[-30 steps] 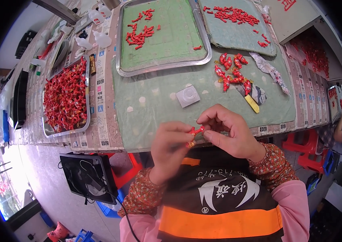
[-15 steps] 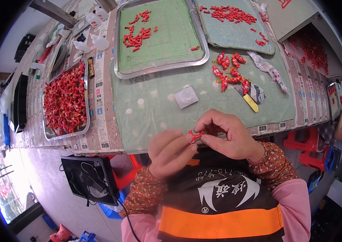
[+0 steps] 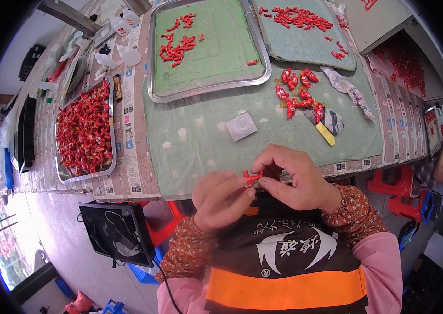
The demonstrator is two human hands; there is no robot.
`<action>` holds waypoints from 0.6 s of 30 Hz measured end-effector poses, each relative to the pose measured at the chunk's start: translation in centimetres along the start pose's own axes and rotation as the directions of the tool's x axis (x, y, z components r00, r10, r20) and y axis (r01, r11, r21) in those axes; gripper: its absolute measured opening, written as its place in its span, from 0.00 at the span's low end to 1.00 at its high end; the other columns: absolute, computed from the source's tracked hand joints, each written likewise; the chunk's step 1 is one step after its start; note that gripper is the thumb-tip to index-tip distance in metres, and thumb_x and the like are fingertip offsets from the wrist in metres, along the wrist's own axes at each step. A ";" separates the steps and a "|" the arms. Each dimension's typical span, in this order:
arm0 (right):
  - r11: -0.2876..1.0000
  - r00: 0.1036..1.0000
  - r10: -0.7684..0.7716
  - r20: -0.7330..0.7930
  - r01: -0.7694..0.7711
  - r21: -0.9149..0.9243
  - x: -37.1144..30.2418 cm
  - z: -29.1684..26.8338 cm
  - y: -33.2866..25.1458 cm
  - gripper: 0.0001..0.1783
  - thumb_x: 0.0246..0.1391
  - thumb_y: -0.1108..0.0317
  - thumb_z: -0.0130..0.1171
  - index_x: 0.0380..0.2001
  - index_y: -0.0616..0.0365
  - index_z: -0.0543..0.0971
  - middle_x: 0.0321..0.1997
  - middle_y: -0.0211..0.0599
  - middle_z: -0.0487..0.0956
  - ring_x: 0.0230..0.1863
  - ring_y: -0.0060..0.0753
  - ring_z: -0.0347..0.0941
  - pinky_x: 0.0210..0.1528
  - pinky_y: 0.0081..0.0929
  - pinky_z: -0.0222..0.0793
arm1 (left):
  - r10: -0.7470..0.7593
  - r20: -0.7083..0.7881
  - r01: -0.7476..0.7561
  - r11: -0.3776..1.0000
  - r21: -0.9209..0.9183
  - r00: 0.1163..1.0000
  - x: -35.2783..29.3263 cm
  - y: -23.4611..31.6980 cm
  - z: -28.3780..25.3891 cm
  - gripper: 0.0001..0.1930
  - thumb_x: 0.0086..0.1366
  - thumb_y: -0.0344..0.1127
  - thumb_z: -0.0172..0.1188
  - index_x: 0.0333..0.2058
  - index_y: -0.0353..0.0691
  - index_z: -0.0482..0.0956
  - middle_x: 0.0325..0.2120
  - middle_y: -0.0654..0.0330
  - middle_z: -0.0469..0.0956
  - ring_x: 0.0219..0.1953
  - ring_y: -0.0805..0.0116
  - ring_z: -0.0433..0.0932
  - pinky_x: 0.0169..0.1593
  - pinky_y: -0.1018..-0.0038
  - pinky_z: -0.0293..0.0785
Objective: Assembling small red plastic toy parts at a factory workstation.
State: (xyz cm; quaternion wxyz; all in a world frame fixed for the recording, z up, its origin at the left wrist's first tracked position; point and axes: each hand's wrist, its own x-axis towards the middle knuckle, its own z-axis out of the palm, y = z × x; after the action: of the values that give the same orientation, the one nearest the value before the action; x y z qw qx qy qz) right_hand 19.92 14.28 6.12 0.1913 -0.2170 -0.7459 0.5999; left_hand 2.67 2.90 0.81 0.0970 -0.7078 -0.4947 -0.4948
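Just above the table's near edge, a small red branched plastic piece [image 3: 253, 179] is held between my two hands. My right hand [image 3: 296, 177] pinches one end of it between thumb and forefinger. From the other side, my left hand [image 3: 220, 200] closes its thumb and fingers on the piece; its back is slightly blurred. Beyond the hands, a small whitish square block with a round recess [image 3: 241, 126] lies on the green cloth [image 3: 195, 152]. Several red figures with gold details [image 3: 299, 94] are heaped farther right, beside a yellow-handled tool [image 3: 325, 134].
A metal tray [image 3: 208, 94] lined with green holds several red pieces. Right of it, a cloth-covered board [image 3: 310, 44] carries more. At left stand a tray [image 3: 112, 162] full of red figures and white squeeze bottles [image 3: 129, 54]. A crumpled plastic bag [image 3: 349, 91] lies far right.
The red piece has turned slightly between my fingers, showing more of its branched shape. Both hands stay in nearly the same place.
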 end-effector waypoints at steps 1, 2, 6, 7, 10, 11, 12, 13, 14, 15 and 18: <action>1.000 1.000 -0.023 -0.005 0.023 -0.021 0.0 0.0 0.0 0.10 0.50 0.78 0.58 0.37 0.62 0.73 0.33 0.39 0.75 0.33 0.32 0.76 0.35 0.25 0.70 | 0.000 0.000 0.000 1.000 0.000 1.000 0.0 0.0 0.0 0.18 0.46 0.27 0.73 0.36 0.50 0.80 0.38 0.62 0.79 0.36 0.61 0.78 0.37 0.68 0.77; 1.000 1.000 -0.023 -0.006 0.023 -0.021 0.0 0.0 0.0 0.10 0.50 0.78 0.58 0.37 0.62 0.73 0.33 0.39 0.75 0.33 0.32 0.76 0.35 0.25 0.70 | 0.007 0.011 -0.007 1.000 0.004 1.000 0.1 0.0 -0.1 0.18 0.46 0.27 0.72 0.36 0.50 0.80 0.38 0.61 0.79 0.36 0.61 0.78 0.37 0.68 0.77; 0.996 0.998 -0.064 -0.015 0.063 -0.058 0.0 0.0 0.0 0.10 0.49 0.80 0.59 0.37 0.61 0.74 0.33 0.37 0.74 0.31 0.30 0.74 0.33 0.24 0.69 | 0.030 0.015 -0.030 0.999 0.014 0.999 0.0 0.1 -0.1 0.17 0.46 0.27 0.71 0.36 0.49 0.80 0.38 0.61 0.78 0.37 0.61 0.78 0.37 0.68 0.77; 0.995 0.996 -0.085 -0.021 0.083 -0.059 0.0 0.1 0.1 0.11 0.49 0.82 0.59 0.37 0.61 0.75 0.33 0.34 0.74 0.29 0.23 0.72 0.30 0.20 0.67 | 0.030 0.015 -0.030 0.999 0.014 0.999 0.0 0.1 -0.2 0.17 0.46 0.27 0.71 0.36 0.49 0.80 0.38 0.61 0.78 0.37 0.61 0.78 0.37 0.68 0.77; 0.995 0.996 -0.086 -0.018 0.084 -0.057 0.0 0.2 0.4 0.11 0.49 0.82 0.59 0.37 0.61 0.75 0.33 0.34 0.74 0.29 0.23 0.72 0.30 0.20 0.67 | 0.051 0.017 -0.051 0.998 0.031 0.999 0.0 0.1 -0.2 0.16 0.47 0.27 0.71 0.36 0.49 0.80 0.39 0.62 0.78 0.38 0.61 0.77 0.37 0.67 0.78; 0.995 0.996 -0.086 -0.018 0.085 -0.057 0.0 0.2 0.4 0.11 0.49 0.82 0.59 0.37 0.61 0.75 0.33 0.34 0.74 0.29 0.23 0.72 0.30 0.20 0.67 | 0.054 0.018 -0.055 0.998 0.033 0.998 -0.1 0.1 -0.2 0.16 0.47 0.27 0.71 0.36 0.49 0.80 0.39 0.62 0.78 0.38 0.61 0.77 0.37 0.67 0.78; 0.995 0.996 -0.084 -0.021 0.083 -0.056 -0.1 0.2 0.4 0.11 0.49 0.82 0.59 0.37 0.61 0.75 0.33 0.34 0.74 0.29 0.23 0.72 0.30 0.20 0.67 | 0.058 0.019 -0.058 0.998 0.035 0.998 -0.1 0.0 -0.2 0.16 0.47 0.27 0.71 0.36 0.49 0.80 0.39 0.62 0.78 0.38 0.62 0.77 0.37 0.67 0.78; 0.995 0.996 -0.082 -0.023 0.081 -0.056 -0.1 0.2 0.4 0.11 0.49 0.82 0.59 0.37 0.61 0.75 0.33 0.34 0.74 0.29 0.23 0.73 0.30 0.20 0.67 | 0.058 0.019 -0.058 0.998 0.036 0.998 -0.1 0.0 -0.2 0.16 0.47 0.27 0.71 0.36 0.49 0.80 0.39 0.62 0.78 0.38 0.62 0.77 0.37 0.67 0.78; 0.995 0.996 -0.082 -0.023 0.081 -0.056 0.0 0.2 0.4 0.11 0.49 0.82 0.59 0.37 0.61 0.75 0.33 0.34 0.74 0.29 0.23 0.73 0.30 0.20 0.67 | 0.063 0.024 -0.063 0.997 0.040 0.998 -0.2 0.0 -0.2 0.16 0.47 0.27 0.71 0.36 0.48 0.80 0.39 0.62 0.78 0.38 0.62 0.77 0.37 0.67 0.78; 0.994 0.996 -0.089 -0.019 0.088 -0.066 0.0 0.2 0.4 0.11 0.49 0.82 0.59 0.37 0.61 0.75 0.33 0.34 0.74 0.29 0.23 0.73 0.30 0.20 0.67 | 0.067 0.028 -0.068 0.997 0.044 0.997 -0.2 0.0 -0.2 0.16 0.48 0.27 0.70 0.36 0.48 0.80 0.39 0.62 0.78 0.38 0.62 0.77 0.37 0.67 0.78; 0.992 0.995 -0.099 -0.016 0.098 -0.074 0.0 0.2 0.4 0.11 0.49 0.82 0.59 0.37 0.60 0.75 0.33 0.34 0.74 0.29 0.23 0.73 0.30 0.21 0.67 | 0.067 0.011 -0.067 0.997 0.034 0.998 -0.3 -0.1 -0.1 0.16 0.48 0.27 0.70 0.36 0.48 0.80 0.39 0.62 0.78 0.38 0.62 0.77 0.37 0.68 0.78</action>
State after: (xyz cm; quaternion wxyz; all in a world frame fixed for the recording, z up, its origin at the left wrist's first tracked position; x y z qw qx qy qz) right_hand 19.83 14.21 5.70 0.2201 -0.1928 -0.7752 0.5598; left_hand 2.51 2.64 0.61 0.1231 -0.7248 -0.4795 -0.4792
